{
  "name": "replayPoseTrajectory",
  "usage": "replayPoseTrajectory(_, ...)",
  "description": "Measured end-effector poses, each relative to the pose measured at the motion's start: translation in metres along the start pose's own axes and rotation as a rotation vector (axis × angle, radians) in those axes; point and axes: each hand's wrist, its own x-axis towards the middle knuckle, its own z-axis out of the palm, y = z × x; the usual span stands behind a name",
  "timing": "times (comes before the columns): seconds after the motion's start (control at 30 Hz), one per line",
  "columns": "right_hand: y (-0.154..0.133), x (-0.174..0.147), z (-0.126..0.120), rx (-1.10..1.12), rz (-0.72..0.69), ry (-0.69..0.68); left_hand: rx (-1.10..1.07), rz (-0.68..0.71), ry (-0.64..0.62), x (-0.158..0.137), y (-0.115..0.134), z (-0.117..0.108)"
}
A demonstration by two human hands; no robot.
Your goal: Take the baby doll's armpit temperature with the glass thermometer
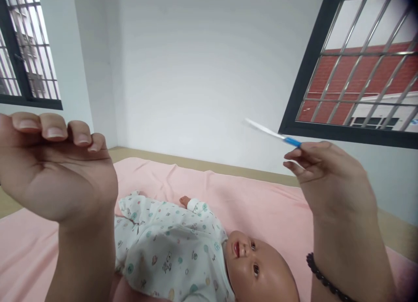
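Observation:
At the right, my right hand (333, 175) is raised and pinches a thin white stick with a blue end (266, 130) by that blue end. The stick points up and to the left, its far tip blurred. My left hand (62, 171) is held up at the left, palm towards me. Its fingers are loosely bent and nothing lies in the palm. Below and between my hands a baby doll (173, 245) lies on its back in a white patterned suit. Its head is at the lower right, with the top cut off by the frame; neither hand touches it.
A pink sheet (261, 210) lies under the doll, with a few wrinkles. Behind it rises a white wall (202, 75). Barred windows stand at the left (31, 49) and at the right (362, 66). A dark bead bracelet (326, 282) circles my right wrist.

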Motion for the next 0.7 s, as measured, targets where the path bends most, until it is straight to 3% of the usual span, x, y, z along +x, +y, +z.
replayPoseTrajectory(0.2, -0.01, -0.001, 0.002, 0.321, 0.036, -0.015, -0.03, 0.009, 0.008, 0.0, -0.002, 0.004)
replayPoseTrajectory(0.33, -0.005, -0.003, 0.005, 0.058, 0.023, 0.07, 0.01, 0.024, -0.012, 0.001, -0.006, 0.004)
replayPoseTrajectory(0.43, 0.003, -0.01, 0.014, 0.043, -0.048, 0.014, 0.126, 0.047, -0.073, 0.002, -0.011, 0.004)
replayPoseTrajectory(0.57, 0.01, -0.024, 0.028, -0.01, -0.163, -0.085, 0.453, 0.083, -0.268, -0.006, -0.018, 0.006)
replayPoseTrajectory(0.7, 0.011, -0.033, 0.031, -0.058, -0.115, -0.393, 0.754, 0.011, -0.634, -0.02, -0.018, 0.005)
